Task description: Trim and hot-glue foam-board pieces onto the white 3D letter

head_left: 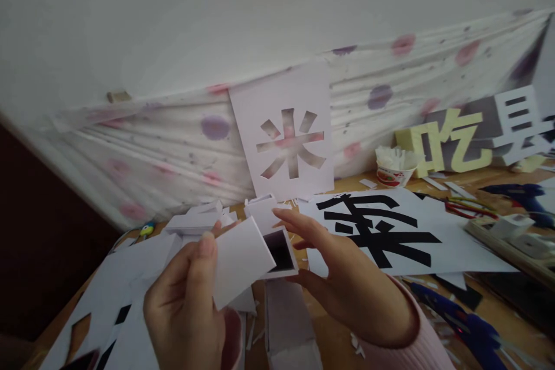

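My left hand (186, 306) is closed on a flat white board piece (243, 260), thumb on its near face. Behind that piece sits a small white box (291, 251) with its dark hollow end facing me; the board piece covers part of it. Around the box's right side curves my right hand (333, 266), fingers apart and thumb close to the lower corner. Whether the thumb touches the box, I cannot tell. Below the box lies a long white block (288, 321), and another white box (262, 211) stands behind.
A white board with a cut-out character (243, 133) leans on the draped wall. To the right lie a sheet with a black character (459, 254), blue glue guns (459, 321) and a power strip (511, 248). A paper cup (392, 176) stands behind; cut white sheets (125, 277) cover the left.
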Demonstrator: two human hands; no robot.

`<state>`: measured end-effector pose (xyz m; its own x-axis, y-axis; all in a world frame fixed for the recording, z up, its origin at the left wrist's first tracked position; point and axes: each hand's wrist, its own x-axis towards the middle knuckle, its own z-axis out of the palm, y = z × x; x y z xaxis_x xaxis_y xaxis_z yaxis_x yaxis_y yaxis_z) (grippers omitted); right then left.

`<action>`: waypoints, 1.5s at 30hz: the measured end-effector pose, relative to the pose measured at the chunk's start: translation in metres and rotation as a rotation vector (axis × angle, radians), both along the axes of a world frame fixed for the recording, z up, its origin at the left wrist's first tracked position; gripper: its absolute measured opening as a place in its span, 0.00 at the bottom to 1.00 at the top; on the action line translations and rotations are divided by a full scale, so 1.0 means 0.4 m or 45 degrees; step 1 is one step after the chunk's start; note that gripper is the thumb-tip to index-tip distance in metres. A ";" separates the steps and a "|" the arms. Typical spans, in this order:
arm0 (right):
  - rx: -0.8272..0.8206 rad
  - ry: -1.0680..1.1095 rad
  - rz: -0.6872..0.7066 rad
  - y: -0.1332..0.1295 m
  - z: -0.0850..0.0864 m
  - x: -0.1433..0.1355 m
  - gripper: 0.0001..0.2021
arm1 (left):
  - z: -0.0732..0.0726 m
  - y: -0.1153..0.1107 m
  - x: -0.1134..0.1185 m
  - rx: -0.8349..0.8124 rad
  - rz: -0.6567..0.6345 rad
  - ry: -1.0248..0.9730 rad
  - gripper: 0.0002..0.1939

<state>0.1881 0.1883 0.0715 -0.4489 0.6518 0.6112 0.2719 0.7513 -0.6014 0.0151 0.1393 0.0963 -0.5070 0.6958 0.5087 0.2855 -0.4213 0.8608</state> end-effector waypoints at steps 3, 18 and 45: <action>-0.002 0.013 0.025 0.005 -0.002 0.003 0.46 | 0.008 0.023 0.000 -0.071 -0.107 0.031 0.11; -0.058 0.005 0.087 0.001 0.009 0.002 0.42 | -0.005 0.037 -0.012 0.072 -0.262 0.412 0.12; 0.027 0.017 0.048 0.000 0.013 0.001 0.42 | -0.053 0.031 -0.034 0.005 -0.439 0.326 0.21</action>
